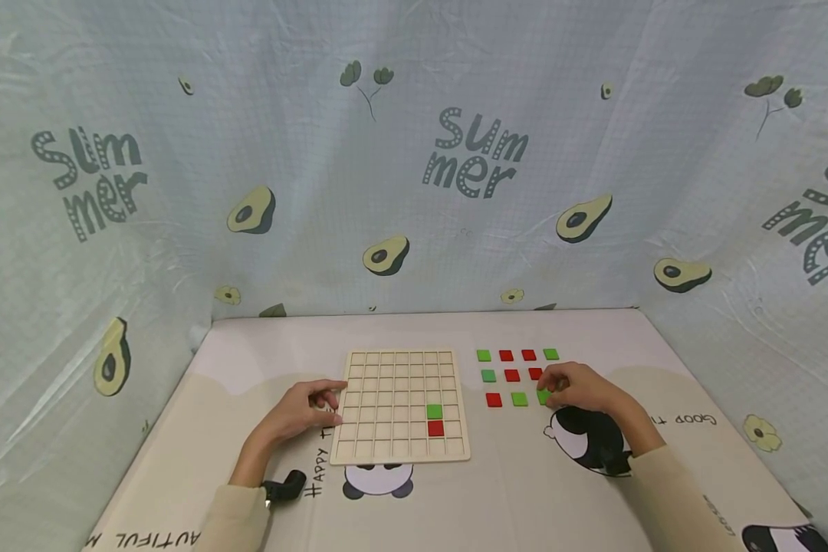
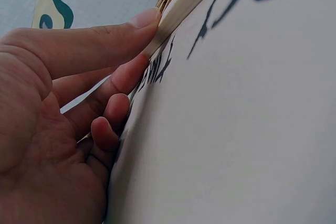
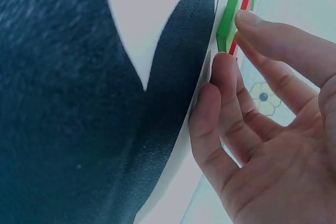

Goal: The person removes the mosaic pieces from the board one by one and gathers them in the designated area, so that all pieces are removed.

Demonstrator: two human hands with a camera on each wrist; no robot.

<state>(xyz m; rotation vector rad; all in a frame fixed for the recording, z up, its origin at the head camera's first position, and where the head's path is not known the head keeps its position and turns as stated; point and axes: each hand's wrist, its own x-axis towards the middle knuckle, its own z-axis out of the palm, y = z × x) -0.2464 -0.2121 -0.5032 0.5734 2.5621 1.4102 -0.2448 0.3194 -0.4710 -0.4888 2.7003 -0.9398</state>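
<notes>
A pale wooden grid board (image 1: pixel 379 406) lies on the table, with a green square tile (image 1: pixel 434 412) directly behind a red square tile (image 1: pixel 436 428) in its right part. My left hand (image 1: pixel 302 410) is at the board's left side, its thumb and index finger touching the edge at two spots. The wooden edge (image 2: pixel 186 6) shows against the thumb tip in the left wrist view. To the right of the board, my right hand (image 1: pixel 579 387) pinches a green tile (image 3: pixel 227 24) between thumb and fingertips at the near right corner of the loose tiles.
Several loose red and green tiles lie in rows right of the board, among them a red tile (image 1: pixel 493 399) and a green tile (image 1: pixel 520 399). The tablecloth (image 1: pixel 497 491) carries panda prints and lettering. A patterned sheet (image 1: pixel 303 153) hangs behind and at both sides.
</notes>
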